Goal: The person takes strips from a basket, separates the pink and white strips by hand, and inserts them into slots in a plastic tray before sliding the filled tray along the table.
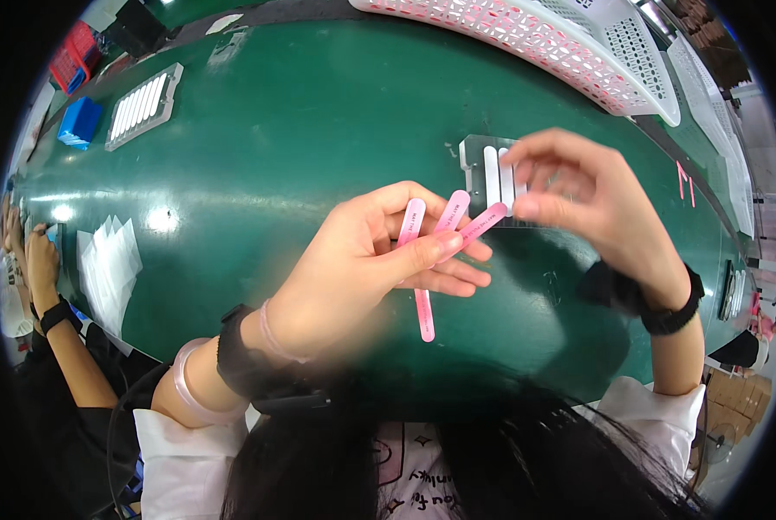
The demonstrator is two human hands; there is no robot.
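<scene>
My left hand is closed on three pink nail files, fanned out between thumb and fingers. Small dark print marks their faces. To the right, my right hand hovers over a clear acrylic holder, its thumb and fingers curved but apart, slightly blurred. Nothing shows between them. White strips lie side by side in that holder; the fingers hide part of them.
A second clear holder with white strips lies at the far left, beside a blue block. White perforated baskets line the far right edge. Pink strips lie at right. Clear sheets and another person's hand are at left.
</scene>
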